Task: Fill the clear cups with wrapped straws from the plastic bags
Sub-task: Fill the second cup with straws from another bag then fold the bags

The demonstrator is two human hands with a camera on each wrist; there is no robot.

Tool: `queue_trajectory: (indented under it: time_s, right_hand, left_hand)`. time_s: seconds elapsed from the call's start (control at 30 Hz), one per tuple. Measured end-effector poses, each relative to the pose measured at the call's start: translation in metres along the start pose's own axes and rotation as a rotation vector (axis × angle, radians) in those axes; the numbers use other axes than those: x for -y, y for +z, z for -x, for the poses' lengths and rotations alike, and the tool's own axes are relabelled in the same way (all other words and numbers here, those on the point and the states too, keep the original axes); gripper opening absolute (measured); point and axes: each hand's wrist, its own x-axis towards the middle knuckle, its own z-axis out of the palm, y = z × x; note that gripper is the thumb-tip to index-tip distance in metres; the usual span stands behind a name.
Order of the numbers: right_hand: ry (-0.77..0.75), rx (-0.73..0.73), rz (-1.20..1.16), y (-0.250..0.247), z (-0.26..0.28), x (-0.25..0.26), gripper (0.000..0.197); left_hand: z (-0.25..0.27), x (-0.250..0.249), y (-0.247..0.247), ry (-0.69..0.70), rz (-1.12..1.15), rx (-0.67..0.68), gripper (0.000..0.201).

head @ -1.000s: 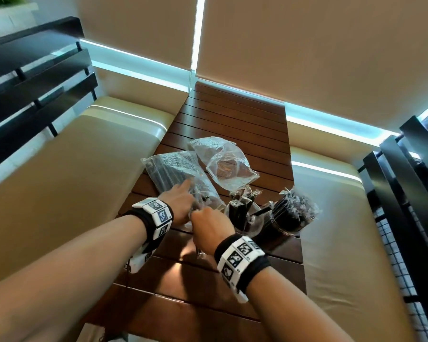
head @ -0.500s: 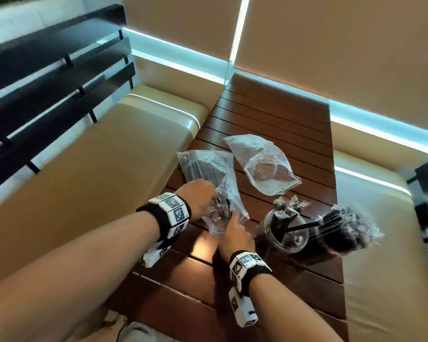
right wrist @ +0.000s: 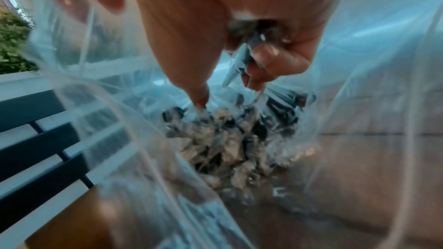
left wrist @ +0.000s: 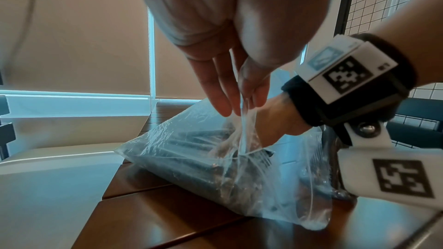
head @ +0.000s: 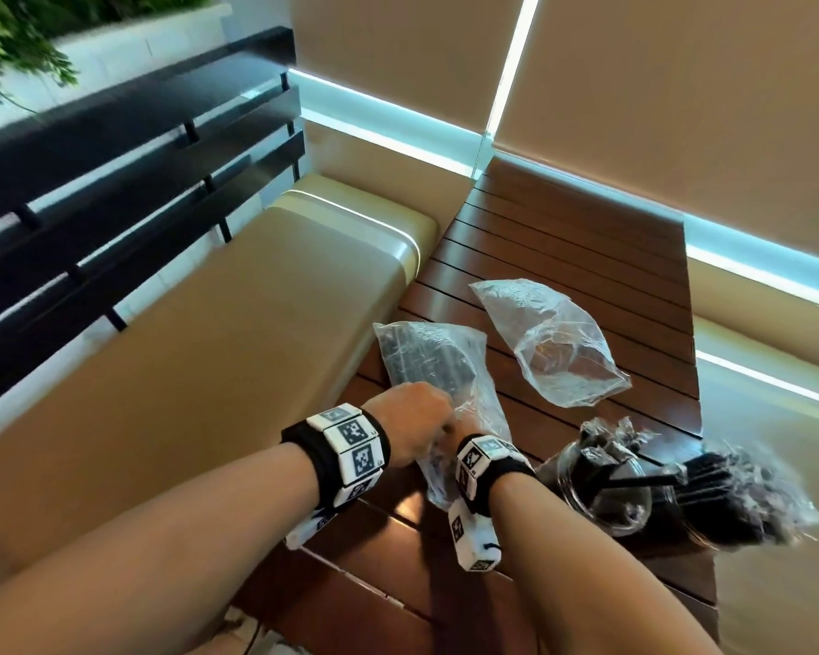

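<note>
A clear plastic bag of black wrapped straws point(head: 429, 359) lies on the left side of the wooden table point(head: 563, 238). My left hand point(head: 414, 425) pinches the bag's rim point(left wrist: 243, 101) and holds its mouth up. My right hand point(left wrist: 275, 118) reaches inside the bag, its fingers point(right wrist: 271, 63) curled round the ends of a few wrapped straws point(right wrist: 227, 139). At the table's right edge stand two clear cups: the near cup point(head: 604, 489) holds a few straws, the other cup point(head: 734, 503) is packed with them.
An empty crumpled plastic bag point(head: 556, 345) lies behind the straw bag. Beige cushioned benches point(head: 237, 333) flank the table on both sides. Black slatted rails point(head: 114, 182) stand at the far left, and a beige blind covers the wall behind.
My right hand has gone from the bag's mouth deep into the bag. My left hand has lifted the rim. The head view has swung left, so the cups sit further right.
</note>
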Motion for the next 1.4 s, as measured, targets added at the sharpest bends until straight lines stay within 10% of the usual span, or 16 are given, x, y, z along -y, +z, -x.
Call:
queue_trajectory:
  time_s: [0.33,0.67,1.07,1.4]
  right_hand:
    - [0.0,0.116,-0.296,0.005,0.001,0.01,0.045]
    - [-0.192,-0.109,-0.001,-0.029,0.03,0.019,0.025]
    - [-0.013,-0.198,0.265,-0.113,0.148,-0.034,0.019]
    - [-0.104,-0.482,0.071,-0.163,0.208,-0.096,0.026]
  left_hand:
    - [0.01,0.01,-0.003,-0.039,0.041,-0.044,0.021]
    - [0.004,0.021,-0.006,-0.119,0.002,-0.053,0.033]
    - [-0.041,0.004,-0.021,-0.326,0.001,-0.04,0.029]
    - [-0.054,-0.039,-0.022,-0.275,-0.065,-0.049,0.033]
